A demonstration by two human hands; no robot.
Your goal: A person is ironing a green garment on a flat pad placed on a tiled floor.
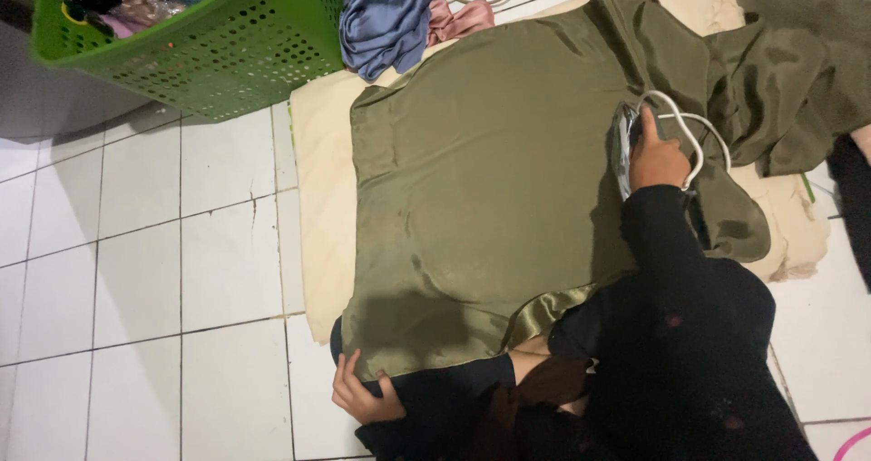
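An olive green satin cloth (481, 180) lies spread flat over a cream padded mat (318, 171) on the floor. My right hand (655, 160) grips the handle of a grey clothes iron (624, 143) standing on the cloth's right part, its white cord (699, 134) looping beside it. My left hand (361, 393) pinches the near left corner of the cloth at its edge. More of the green cloth is bunched at the upper right. My black sleeves and lap cover the near right side.
A green perforated laundry basket (227, 53) with clothes stands at the upper left. A blue garment (386, 16) and a pink one (458, 18) lie behind the mat. White floor tiles (154, 270) stretch to the left.
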